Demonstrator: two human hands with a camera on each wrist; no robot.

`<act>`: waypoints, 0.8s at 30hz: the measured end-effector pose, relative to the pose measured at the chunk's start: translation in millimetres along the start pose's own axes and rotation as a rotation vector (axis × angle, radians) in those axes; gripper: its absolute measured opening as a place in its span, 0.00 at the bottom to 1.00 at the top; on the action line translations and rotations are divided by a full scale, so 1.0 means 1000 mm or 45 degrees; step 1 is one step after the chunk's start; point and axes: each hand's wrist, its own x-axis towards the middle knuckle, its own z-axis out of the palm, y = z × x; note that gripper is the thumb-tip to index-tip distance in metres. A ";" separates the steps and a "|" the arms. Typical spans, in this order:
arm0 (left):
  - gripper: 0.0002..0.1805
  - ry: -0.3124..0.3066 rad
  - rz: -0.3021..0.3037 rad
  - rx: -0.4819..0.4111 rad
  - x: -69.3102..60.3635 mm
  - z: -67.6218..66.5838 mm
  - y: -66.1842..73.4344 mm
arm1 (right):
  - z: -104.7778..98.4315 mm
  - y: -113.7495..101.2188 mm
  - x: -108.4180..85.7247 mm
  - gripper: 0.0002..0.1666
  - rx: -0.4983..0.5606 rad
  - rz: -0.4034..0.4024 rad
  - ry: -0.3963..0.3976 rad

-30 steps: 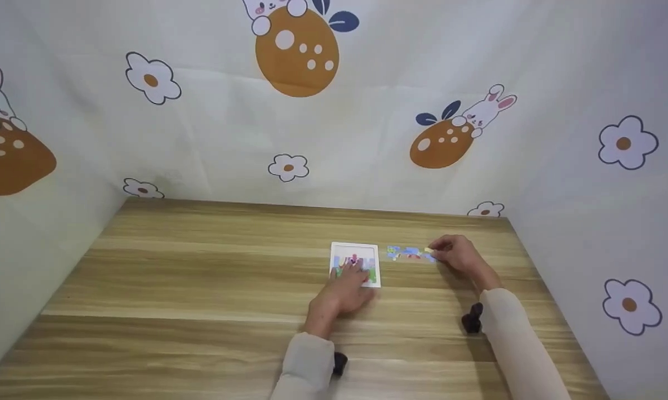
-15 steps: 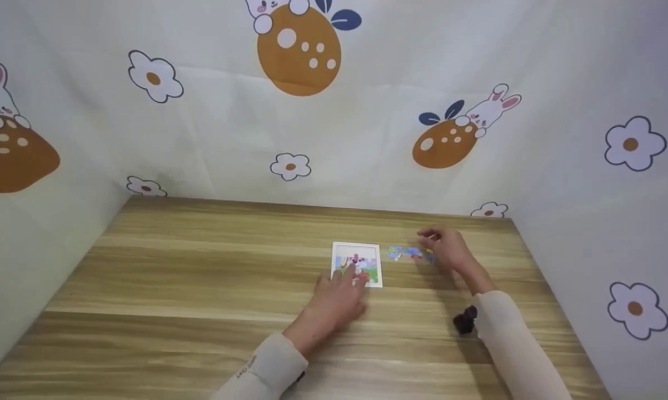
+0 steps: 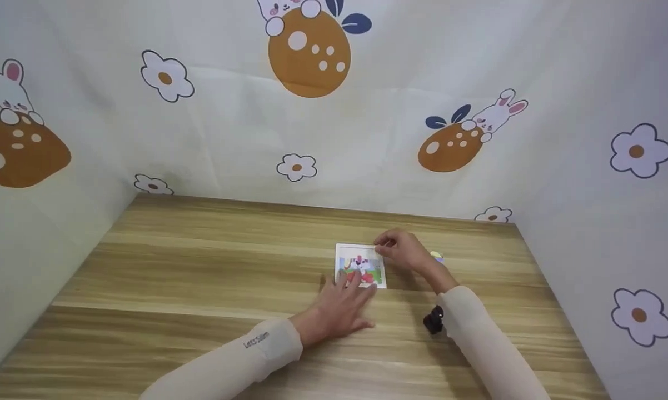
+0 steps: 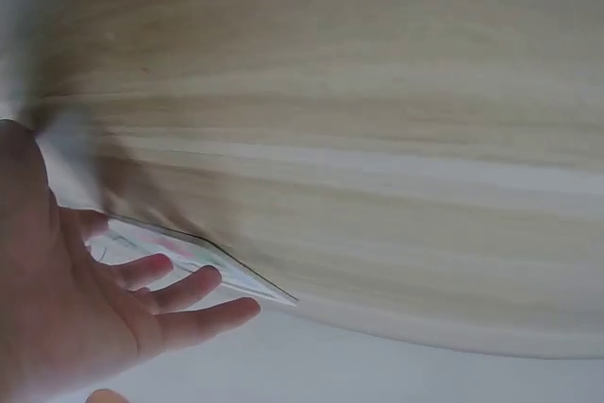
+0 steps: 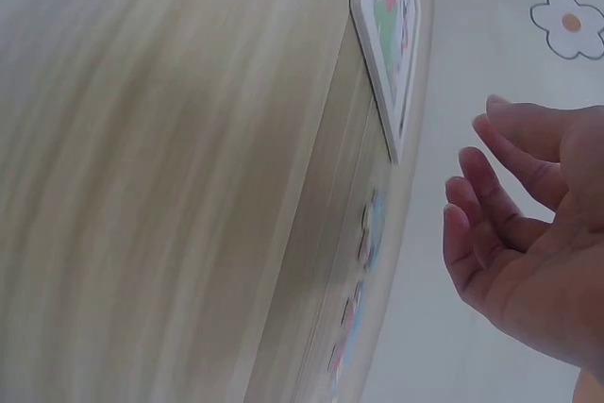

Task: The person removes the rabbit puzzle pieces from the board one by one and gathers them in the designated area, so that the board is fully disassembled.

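Note:
A white-framed jigsaw puzzle (image 3: 359, 248) lies flat on the table, its lower part filled with a colourful cartoon picture and its upper part pale. My left hand (image 3: 342, 305) rests fingertips on the puzzle's near edge, fingers spread and fairly straight. At the puzzle's upper right corner hovers my right hand (image 3: 406, 253), thumb and forefinger close together. In the right wrist view its fingers (image 5: 477, 191) are loosely bent, with nothing visible between them. A yellow and blue puzzle piece (image 3: 437, 256) shows beyond the right wrist. Other loose pieces (image 5: 371, 228) lie beside the frame in the right wrist view.
The wood-grain table (image 3: 200, 266) stretches left and forward of the hands. Patterned fabric (image 3: 228, 128) with rabbits and flowers stands along the back and both sides. A black wrist camera (image 3: 434, 320) sits under the right sleeve.
My right hand has moved left from the loose pieces to the puzzle frame's upper right corner. My left hand stays on the near edge, its forearm swinging to the left.

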 end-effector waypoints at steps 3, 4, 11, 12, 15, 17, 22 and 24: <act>0.43 0.020 0.011 0.012 0.001 0.006 -0.001 | 0.009 -0.007 0.006 0.12 0.011 0.007 -0.052; 0.43 0.027 0.010 0.013 0.001 0.008 -0.002 | 0.011 -0.009 0.008 0.12 0.021 0.010 -0.066; 0.44 0.056 0.027 0.005 0.002 0.015 -0.003 | 0.026 -0.012 0.021 0.10 0.135 0.034 -0.125; 0.44 0.056 0.030 -0.006 0.002 0.016 -0.003 | 0.029 -0.012 0.023 0.10 0.152 0.034 -0.134; 0.43 0.053 0.037 -0.044 0.002 0.019 -0.004 | 0.034 -0.010 0.027 0.09 0.190 0.031 -0.169; 0.42 0.052 0.041 -0.065 0.002 0.020 -0.006 | 0.037 -0.009 0.028 0.09 0.191 0.017 -0.192; 0.40 0.067 0.050 -0.129 0.003 0.024 -0.007 | 0.035 -0.009 0.028 0.08 0.166 -0.018 -0.233; 0.39 0.079 0.055 -0.144 0.004 0.024 -0.008 | 0.034 -0.009 0.027 0.08 0.158 -0.003 -0.239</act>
